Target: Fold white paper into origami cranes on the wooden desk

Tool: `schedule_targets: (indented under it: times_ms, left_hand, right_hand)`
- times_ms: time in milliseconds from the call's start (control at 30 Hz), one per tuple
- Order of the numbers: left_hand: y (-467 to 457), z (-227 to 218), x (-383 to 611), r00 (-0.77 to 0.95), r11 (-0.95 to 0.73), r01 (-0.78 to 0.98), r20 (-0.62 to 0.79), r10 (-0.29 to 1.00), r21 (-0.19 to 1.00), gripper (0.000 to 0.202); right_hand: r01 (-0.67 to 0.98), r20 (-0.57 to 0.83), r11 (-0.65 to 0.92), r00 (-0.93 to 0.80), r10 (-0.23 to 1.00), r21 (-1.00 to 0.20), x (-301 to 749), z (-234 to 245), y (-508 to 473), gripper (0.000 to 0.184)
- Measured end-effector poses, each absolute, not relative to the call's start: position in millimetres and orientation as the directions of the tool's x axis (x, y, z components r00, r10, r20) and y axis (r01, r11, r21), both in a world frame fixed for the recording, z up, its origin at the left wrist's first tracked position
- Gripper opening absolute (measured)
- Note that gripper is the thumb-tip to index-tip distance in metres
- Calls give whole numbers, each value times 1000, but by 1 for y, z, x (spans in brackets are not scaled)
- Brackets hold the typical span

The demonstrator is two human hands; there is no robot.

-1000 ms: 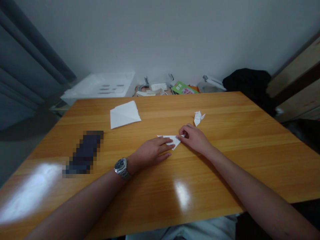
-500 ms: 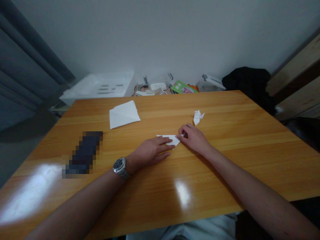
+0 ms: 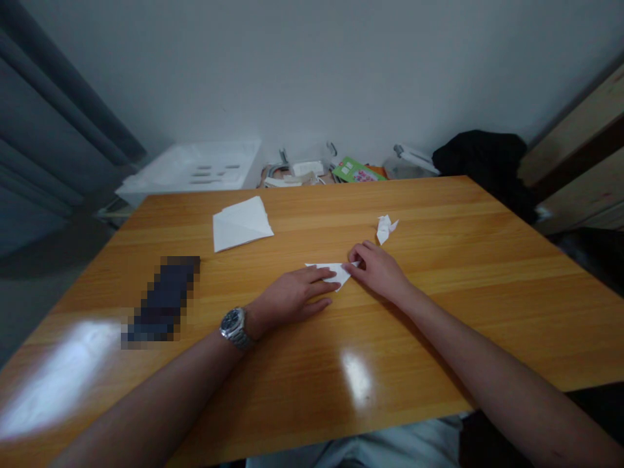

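A small folded piece of white paper (image 3: 342,273) lies on the wooden table (image 3: 273,403), partly covered by fingers. My left hand (image 3: 297,296), with a metal watch (image 3: 234,325) at the wrist, rests flat on the paper's left part, fingers stretched out and apart. At the paper's right corner, my right hand (image 3: 377,270) pinches it between thumb and curled fingers. Just beyond the right hand sits a small folded white paper figure (image 3: 385,229). Its exact shape is too small to tell.
White paper sheets (image 3: 242,225) lie at the back left of the table. A dark pixelated rectangular object (image 3: 168,296) is on the left. Behind the table's far edge are a white tray (image 3: 205,166), a green booklet (image 3: 358,170) and a black cloth-like heap (image 3: 480,156).
Almost nothing differs. Both hands keep their places on the folded paper, and the view has shifted very slightly.
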State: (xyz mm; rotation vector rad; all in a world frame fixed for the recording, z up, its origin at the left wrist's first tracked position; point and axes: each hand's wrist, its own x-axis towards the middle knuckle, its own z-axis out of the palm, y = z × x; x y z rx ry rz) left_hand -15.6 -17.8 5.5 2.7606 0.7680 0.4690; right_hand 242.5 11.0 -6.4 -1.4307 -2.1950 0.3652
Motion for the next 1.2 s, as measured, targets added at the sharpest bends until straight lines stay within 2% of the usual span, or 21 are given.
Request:
schedule_targets:
  times_ms: [567, 900, 1200]
  left_hand:
    - [-17, 11, -18, 841, -842, 426, 197, 504, 331, 38]
    - [-17, 12, -15, 805, -796, 475, 180, 565, 375, 37]
    - [-14, 11, -18, 846, -844, 411, 200, 494, 343, 36]
  right_hand:
    - [778, 241, 402, -324, 915, -482, 242, -7, 11, 14]
    - [785, 236, 396, -320, 918, -476, 241, -4, 9, 15]
    - [787, 242, 403, -325, 914, -467, 242, -6, 10, 15]
